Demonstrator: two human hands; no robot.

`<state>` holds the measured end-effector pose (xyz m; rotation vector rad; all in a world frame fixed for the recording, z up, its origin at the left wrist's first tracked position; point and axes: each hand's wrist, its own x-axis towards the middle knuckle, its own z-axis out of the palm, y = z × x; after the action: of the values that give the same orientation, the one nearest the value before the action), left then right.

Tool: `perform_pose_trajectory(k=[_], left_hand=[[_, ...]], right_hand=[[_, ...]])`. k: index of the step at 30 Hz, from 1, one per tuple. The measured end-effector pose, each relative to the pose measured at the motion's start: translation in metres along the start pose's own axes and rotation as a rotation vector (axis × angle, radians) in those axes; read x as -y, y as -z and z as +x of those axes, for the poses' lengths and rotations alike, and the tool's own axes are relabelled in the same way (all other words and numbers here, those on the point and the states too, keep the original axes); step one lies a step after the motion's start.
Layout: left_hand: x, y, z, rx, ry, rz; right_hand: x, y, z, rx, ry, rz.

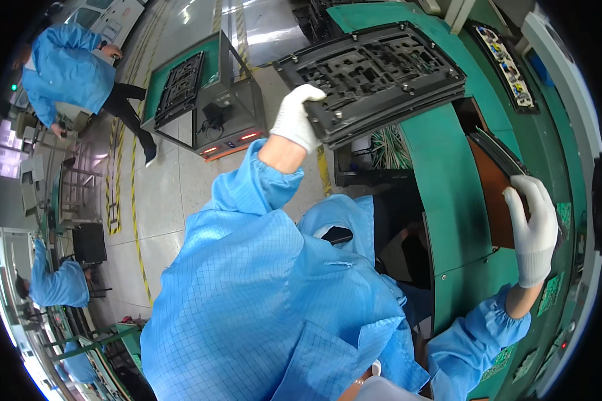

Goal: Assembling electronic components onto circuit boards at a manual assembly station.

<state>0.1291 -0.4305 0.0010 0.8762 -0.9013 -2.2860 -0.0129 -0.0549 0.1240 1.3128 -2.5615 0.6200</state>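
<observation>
My left hand (297, 119), in a white glove, grips the near left corner of a stack of flat black fixture trays (381, 77), thumb on top. The top tray has many cutouts and several metal studs, and the stack sits tilted over the green worktop's left edge. At the right, my white-gloved right hand (535, 230) curls its fingers over a dark-edged frame (498, 152), thumb apart on the near side. A brown panel (486, 190) shows beside that frame; part of the frame is hidden behind my hand.
The green worktop (448, 180) runs along my right, with green circuit boards (550, 294) on its far side. A long tray of coloured parts (505, 67) lies at the upper right. To the left stands a cart (231, 110) carrying another black tray. A co-worker in blue (70, 70) walks beyond.
</observation>
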Motion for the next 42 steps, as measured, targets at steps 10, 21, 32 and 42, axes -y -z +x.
perform_pose_trajectory(k=[10,21,32,42], left_hand=[[-0.132,0.165,-0.001,-0.249,-0.216,-0.264],[-0.273,0.373,0.145,-0.559,-0.494,-0.302],[-0.288,0.498,0.248,-0.474,-0.475,-0.123],[-0.27,0.436,0.136,-0.464,0.259,0.273]], right_hand=[[0.008,0.01,-0.002,0.07,-0.083,0.019],[0.007,0.003,0.002,0.097,-0.129,0.013],[0.031,0.017,0.017,0.145,-0.176,-0.059],[0.022,0.016,0.014,0.153,-0.149,-0.046]])
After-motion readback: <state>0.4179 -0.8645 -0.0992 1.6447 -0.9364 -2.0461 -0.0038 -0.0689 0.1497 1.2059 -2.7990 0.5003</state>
